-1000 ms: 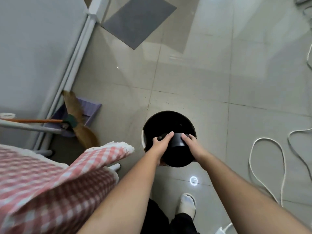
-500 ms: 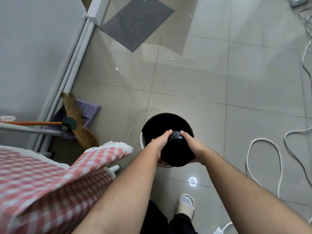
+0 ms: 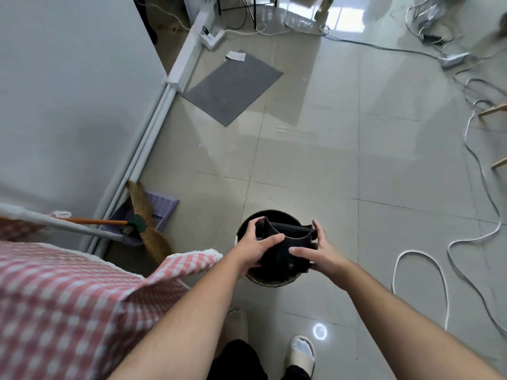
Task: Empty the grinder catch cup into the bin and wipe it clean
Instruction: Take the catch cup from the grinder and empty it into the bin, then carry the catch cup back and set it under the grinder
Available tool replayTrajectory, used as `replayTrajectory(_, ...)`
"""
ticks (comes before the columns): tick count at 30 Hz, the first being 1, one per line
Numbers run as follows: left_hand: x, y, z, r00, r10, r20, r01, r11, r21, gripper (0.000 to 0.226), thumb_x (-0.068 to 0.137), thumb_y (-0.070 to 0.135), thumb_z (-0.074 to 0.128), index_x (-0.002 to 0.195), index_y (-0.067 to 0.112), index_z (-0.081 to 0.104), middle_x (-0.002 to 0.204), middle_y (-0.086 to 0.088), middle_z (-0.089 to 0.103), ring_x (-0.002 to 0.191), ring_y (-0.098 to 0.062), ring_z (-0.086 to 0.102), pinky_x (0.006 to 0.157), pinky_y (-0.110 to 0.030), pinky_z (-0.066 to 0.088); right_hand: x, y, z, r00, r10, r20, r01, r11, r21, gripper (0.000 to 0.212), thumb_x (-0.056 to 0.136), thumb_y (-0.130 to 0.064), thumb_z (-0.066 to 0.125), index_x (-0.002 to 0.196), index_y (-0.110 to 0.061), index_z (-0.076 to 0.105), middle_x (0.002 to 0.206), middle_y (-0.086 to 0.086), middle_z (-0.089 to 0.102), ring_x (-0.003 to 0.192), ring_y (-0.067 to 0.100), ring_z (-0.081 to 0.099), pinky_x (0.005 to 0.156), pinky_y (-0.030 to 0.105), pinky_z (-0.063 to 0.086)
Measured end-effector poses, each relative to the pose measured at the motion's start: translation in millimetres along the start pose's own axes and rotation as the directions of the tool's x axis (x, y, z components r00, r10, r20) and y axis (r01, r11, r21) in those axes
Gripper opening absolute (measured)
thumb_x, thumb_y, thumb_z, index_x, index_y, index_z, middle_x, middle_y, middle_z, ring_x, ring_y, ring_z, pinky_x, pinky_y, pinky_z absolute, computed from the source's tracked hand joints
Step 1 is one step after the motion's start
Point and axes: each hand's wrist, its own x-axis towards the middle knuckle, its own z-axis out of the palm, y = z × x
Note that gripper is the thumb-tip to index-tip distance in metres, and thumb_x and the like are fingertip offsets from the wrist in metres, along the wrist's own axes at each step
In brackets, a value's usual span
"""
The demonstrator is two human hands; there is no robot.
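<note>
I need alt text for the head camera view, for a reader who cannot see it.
Seen from above, the left hand and the right hand hold a black catch cup over a round black bin on a tiled floor. A table with a red checked cloth is at the left, with a broom and a dustpan behind it.

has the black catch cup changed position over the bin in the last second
Yes. The catch cup, held by the left hand and right hand, has tipped over the bin, its open rim now showing.
</note>
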Motion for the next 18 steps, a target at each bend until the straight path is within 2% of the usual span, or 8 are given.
replayTrajectory(3,-38.0,26.7,-3.1,0.992,0.112,0.056,-0.114,0.993,0.044,0.086,0.051,0.043,0.087,0.123,0.051,0.041,0.125,-0.008,0.061,0.113,-0.025,0.062,0.092,-0.045,0.053,-34.3,-26.6,1.2,0.995,-0.095,0.027,0.097,0.99,-0.104,0.137,0.04,-0.034,0.086,0.146,-0.037,-0.001,0.145,0.001,0.036,0.127,0.023,0.046,0.108,0.044,0.038)
replayTrajectory(5,-64.5,44.6,-4.3,0.973,0.214,0.086,-0.219,0.974,0.058,0.091,0.052,0.032,0.087,0.129,0.044,0.04,0.124,-0.01,0.062,0.113,-0.023,0.063,0.096,-0.043,0.052,-54.7,-46.8,2.7,0.985,-0.168,0.045,0.173,0.972,-0.161,0.137,0.043,-0.029,0.089,0.147,-0.035,-0.001,0.142,0.002,0.039,0.124,0.023,0.049,0.108,0.043,0.038)
replayTrajectory(8,-112.7,64.1,-8.7,0.932,0.355,0.068,-0.36,0.928,0.094,0.098,0.057,0.016,0.086,0.14,0.033,0.037,0.132,-0.011,0.057,0.121,-0.018,0.058,0.104,-0.038,0.046,-86.9,-80.2,10.1,0.948,-0.303,0.1,0.319,0.915,-0.249,0.128,0.056,-0.01,0.089,0.147,-0.03,0.001,0.135,0.005,0.045,0.119,0.023,0.052,0.106,0.044,0.041)
replayTrajectory(10,-144.8,70.8,-13.5,0.9,0.435,0.0,-0.433,0.895,0.105,0.099,0.06,0.009,0.083,0.144,0.028,0.034,0.138,-0.009,0.053,0.124,-0.018,0.055,0.101,-0.032,0.048,-105.8,-102.3,21.8,0.912,-0.382,0.149,0.41,0.85,-0.331,0.13,0.051,-0.014,0.091,0.146,-0.032,0.005,0.131,0.0,0.047,0.119,0.022,0.052,0.104,0.047,0.042)
replayTrajectory(13,-198.2,71.7,-27.8,0.833,0.538,-0.13,-0.521,0.841,0.144,0.103,0.066,-0.002,0.083,0.149,0.02,0.027,0.143,-0.009,0.046,0.129,-0.019,0.048,0.09,-0.018,0.049,-125.2,-129.4,52.5,0.824,-0.502,0.262,0.566,0.712,-0.416,0.129,0.036,-0.033,0.09,0.139,-0.043,0.013,0.121,-0.012,0.05,0.117,0.022,0.054,0.1,0.05,0.046)
replayTrajectory(15,-232.5,65.8,-42.8,0.783,0.576,-0.235,-0.551,0.817,0.17,0.1,0.072,-0.01,0.078,0.151,0.017,0.024,0.144,-0.009,0.043,0.13,-0.019,0.045,0.087,-0.012,0.047,-136.2,-143.8,82.6,0.761,-0.552,0.34,0.648,0.621,-0.442,0.126,0.035,-0.037,0.088,0.138,-0.043,0.016,0.12,-0.009,0.052,0.116,0.022,0.054,0.098,0.05,0.046)
replayTrajectory(18,-292.0,43.4,-73.3,0.651,0.613,-0.448,-0.585,0.781,0.219,0.1,0.071,-0.01,0.08,0.151,0.019,0.027,0.145,-0.007,0.043,0.128,-0.019,0.046,0.092,-0.01,0.044,-168.7,-155.8,144.0,0.664,-0.574,0.48,0.748,0.49,-0.449,0.121,0.039,-0.033,0.088,0.137,-0.039,0.018,0.122,-0.005,0.056,0.113,0.02,0.056,0.095,0.047,0.049)
